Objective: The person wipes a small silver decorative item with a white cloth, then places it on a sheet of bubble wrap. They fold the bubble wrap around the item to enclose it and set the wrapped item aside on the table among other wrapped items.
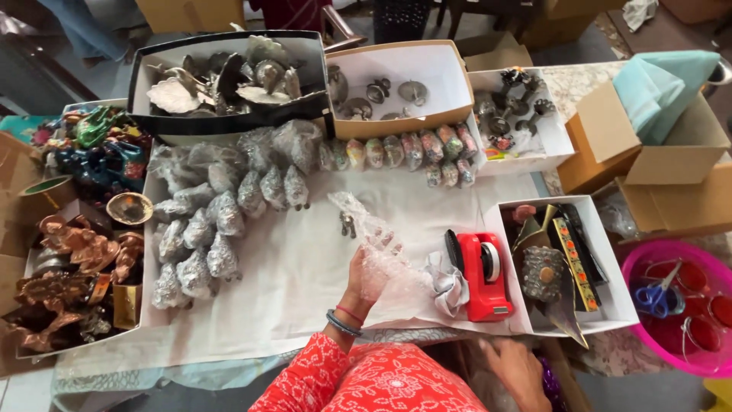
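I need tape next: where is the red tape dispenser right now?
In the head view the red tape dispenser sits on the white paper right of centre, between the left hand holding bubble wrap and a white box.

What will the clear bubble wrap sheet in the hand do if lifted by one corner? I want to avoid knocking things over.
The clear bubble wrap sheet probably flops: it already crumples and bends over the left hand. It looks light for its size, so it should lift easily. Its trailing end lies by a small metal piece on the white paper, and may drag it.
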